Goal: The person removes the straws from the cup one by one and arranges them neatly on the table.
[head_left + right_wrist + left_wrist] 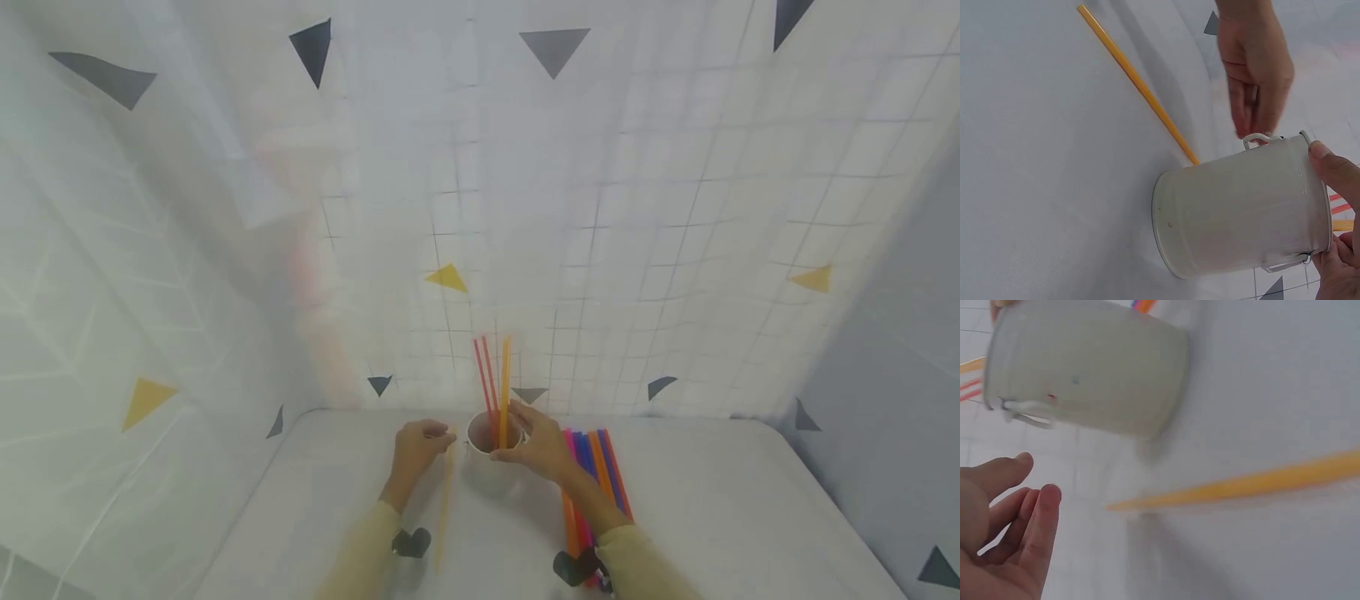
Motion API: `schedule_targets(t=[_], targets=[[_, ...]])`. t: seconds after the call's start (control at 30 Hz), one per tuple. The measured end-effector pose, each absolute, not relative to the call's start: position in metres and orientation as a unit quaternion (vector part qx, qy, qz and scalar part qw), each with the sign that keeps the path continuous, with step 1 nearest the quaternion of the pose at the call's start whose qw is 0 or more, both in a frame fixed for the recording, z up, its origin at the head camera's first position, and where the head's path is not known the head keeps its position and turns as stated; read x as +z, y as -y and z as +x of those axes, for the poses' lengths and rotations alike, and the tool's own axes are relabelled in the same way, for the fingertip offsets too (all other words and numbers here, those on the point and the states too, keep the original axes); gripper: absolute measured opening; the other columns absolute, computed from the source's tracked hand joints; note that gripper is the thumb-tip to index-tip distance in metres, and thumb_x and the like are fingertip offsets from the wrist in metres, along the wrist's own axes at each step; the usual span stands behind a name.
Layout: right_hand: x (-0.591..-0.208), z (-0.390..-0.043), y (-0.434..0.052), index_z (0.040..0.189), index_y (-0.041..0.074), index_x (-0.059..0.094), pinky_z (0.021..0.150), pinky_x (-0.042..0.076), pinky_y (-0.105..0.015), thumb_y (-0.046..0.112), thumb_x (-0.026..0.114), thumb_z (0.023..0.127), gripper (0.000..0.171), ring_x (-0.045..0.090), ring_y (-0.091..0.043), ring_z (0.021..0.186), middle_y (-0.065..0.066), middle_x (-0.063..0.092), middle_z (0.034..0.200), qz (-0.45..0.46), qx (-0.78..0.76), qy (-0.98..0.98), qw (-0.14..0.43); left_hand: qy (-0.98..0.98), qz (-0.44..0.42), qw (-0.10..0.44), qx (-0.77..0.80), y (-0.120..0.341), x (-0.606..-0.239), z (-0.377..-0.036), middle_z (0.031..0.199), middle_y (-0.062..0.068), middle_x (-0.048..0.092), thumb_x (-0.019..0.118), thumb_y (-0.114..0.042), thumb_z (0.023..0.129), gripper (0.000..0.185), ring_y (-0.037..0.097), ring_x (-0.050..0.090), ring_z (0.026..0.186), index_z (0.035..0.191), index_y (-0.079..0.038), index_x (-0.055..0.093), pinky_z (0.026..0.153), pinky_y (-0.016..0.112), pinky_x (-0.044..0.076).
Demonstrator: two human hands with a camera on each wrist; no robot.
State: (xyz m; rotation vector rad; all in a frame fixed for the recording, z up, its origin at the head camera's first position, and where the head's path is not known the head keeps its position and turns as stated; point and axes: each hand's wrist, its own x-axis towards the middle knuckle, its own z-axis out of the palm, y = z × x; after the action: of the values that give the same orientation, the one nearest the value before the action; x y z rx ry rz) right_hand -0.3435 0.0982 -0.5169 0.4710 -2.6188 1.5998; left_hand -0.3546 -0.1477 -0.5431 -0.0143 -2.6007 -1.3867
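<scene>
- The right hand [536,442] grips the rim of a small off-white cylindrical pail [1241,215] with loop handles, thumb at the near side; it stands upright on the white table [697,500].
- The left hand [418,448], at the pail's 9 o'clock, holds nothing: thumb and fingers stand apart, close to the far end of a slim yellow straw [1140,87] lying toward 7 o'clock.
- Thin red straws [491,375] lean from the pail toward 11 o'clock, with taller-looking orange-yellow straws [506,375] near 12.
- Likely risk: tall straws make it top-heavy, so a tug on the rim could tip it.
- The loose yellow straw might roll if fingertips merely brush it; the right forearm could scatter the multicoloured straw bunch [603,471] at 4 o'clock.
- No brand, label or writing is readable; the pail shows only small specks.
</scene>
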Motion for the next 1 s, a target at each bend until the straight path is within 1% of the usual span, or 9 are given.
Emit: schedule_targets(t=[0.13, 0.23, 0.3, 0.47, 0.63, 0.7, 0.8, 0.9, 1.0], targets=[[-0.518, -0.343, -0.099, 0.144, 0.007, 0.046, 0.107, 0.039, -0.042, 0.031, 0.094, 0.06, 0.1, 0.043, -0.028, 0.135, -0.007, 0.047, 0.147, 0.154, 0.524, 0.837, 0.022, 0.862, -0.021, 0.139, -0.487, 0.137, -0.525, -0.362, 0.099, 0.007, 0.073, 0.079, -0.022, 0.082, 0.03, 0.022, 0.069, 0.092, 0.107, -0.006, 0.071, 0.081, 0.037, 0.057], [-0.517, -0.341, -0.1, 0.143, 0.005, 0.047, 0.106, 0.039, -0.041, 0.032, 0.094, 0.06, 0.1, 0.044, -0.028, 0.134, -0.009, 0.048, 0.146, 0.157, 0.531, 0.833, 0.026, 0.846, -0.033, 0.151, -0.51, 0.127, -0.516, -0.368, 0.104, 0.005, 0.072, 0.078, -0.021, 0.084, 0.03, 0.021, 0.069, 0.096, 0.109, -0.007, 0.07, 0.085, 0.036, 0.056], [-0.516, -0.34, -0.1, 0.143, 0.005, 0.047, 0.106, 0.04, -0.041, 0.032, 0.094, 0.059, 0.1, 0.045, -0.028, 0.133, -0.009, 0.048, 0.145, 0.159, 0.532, 0.831, 0.028, 0.835, -0.04, 0.151, -0.528, 0.121, -0.512, -0.372, 0.105, 0.004, 0.072, 0.077, -0.021, 0.085, 0.029, 0.02, 0.068, 0.098, 0.11, -0.008, 0.07, 0.086, 0.036, 0.056], [-0.514, -0.339, -0.099, 0.144, 0.006, 0.047, 0.106, 0.039, -0.042, 0.033, 0.094, 0.061, 0.099, 0.044, -0.028, 0.134, -0.009, 0.048, 0.146, 0.163, 0.537, 0.827, 0.028, 0.823, -0.039, 0.142, -0.548, 0.107, -0.504, -0.379, 0.108, 0.001, 0.071, 0.076, -0.027, 0.086, 0.03, 0.017, 0.067, 0.101, 0.111, -0.011, 0.07, 0.089, 0.034, 0.055], [-0.512, -0.338, -0.097, 0.146, 0.011, 0.045, 0.107, 0.038, -0.041, 0.03, 0.092, 0.065, 0.095, 0.043, -0.025, 0.135, -0.004, 0.045, 0.148, 0.161, 0.535, 0.829, 0.016, 0.818, -0.041, 0.131, -0.558, 0.098, -0.501, -0.382, 0.11, 0.002, 0.07, 0.074, -0.025, 0.088, 0.03, 0.019, 0.066, 0.104, 0.114, -0.011, 0.069, 0.093, 0.037, 0.053], [-0.512, -0.338, -0.096, 0.147, 0.013, 0.044, 0.108, 0.038, -0.041, 0.028, 0.092, 0.066, 0.094, 0.043, -0.023, 0.135, -0.002, 0.045, 0.149, 0.158, 0.53, 0.833, 0.012, 0.815, -0.042, 0.121, -0.565, 0.096, -0.5, -0.381, 0.11, 0.002, 0.07, 0.074, -0.025, 0.088, 0.03, 0.019, 0.066, 0.104, 0.115, -0.011, 0.069, 0.093, 0.039, 0.053], [-0.513, -0.338, -0.096, 0.147, 0.014, 0.044, 0.107, 0.039, -0.043, 0.029, 0.091, 0.067, 0.095, 0.043, -0.023, 0.135, -0.001, 0.044, 0.149, 0.159, 0.523, 0.838, 0.014, 0.816, -0.052, 0.11, -0.565, 0.093, -0.5, -0.379, 0.109, 0.0, 0.071, 0.072, -0.027, 0.09, 0.031, 0.017, 0.065, 0.104, 0.116, -0.011, 0.069, 0.092, 0.037, 0.053], [-0.514, -0.338, -0.096, 0.147, 0.015, 0.044, 0.107, 0.039, -0.043, 0.031, 0.091, 0.066, 0.095, 0.043, -0.023, 0.135, 0.0, 0.044, 0.149, 0.156, 0.518, 0.841, 0.013, 0.815, -0.07, 0.114, -0.564, 0.09, -0.502, -0.379, 0.109, 0.0, 0.071, 0.071, -0.028, 0.091, 0.029, 0.017, 0.066, 0.104, 0.114, -0.011, 0.07, 0.091, 0.036, 0.054], [-0.514, -0.338, -0.096, 0.148, 0.017, 0.043, 0.107, 0.039, -0.044, 0.032, 0.091, 0.067, 0.095, 0.043, -0.023, 0.135, 0.001, 0.044, 0.149, 0.156, 0.517, 0.842, 0.011, 0.816, -0.072, 0.117, -0.562, 0.088, -0.5, -0.378, 0.11, 0.001, 0.071, 0.07, -0.032, 0.091, 0.031, 0.018, 0.066, 0.105, 0.114, -0.01, 0.07, 0.092, 0.037, 0.053]])
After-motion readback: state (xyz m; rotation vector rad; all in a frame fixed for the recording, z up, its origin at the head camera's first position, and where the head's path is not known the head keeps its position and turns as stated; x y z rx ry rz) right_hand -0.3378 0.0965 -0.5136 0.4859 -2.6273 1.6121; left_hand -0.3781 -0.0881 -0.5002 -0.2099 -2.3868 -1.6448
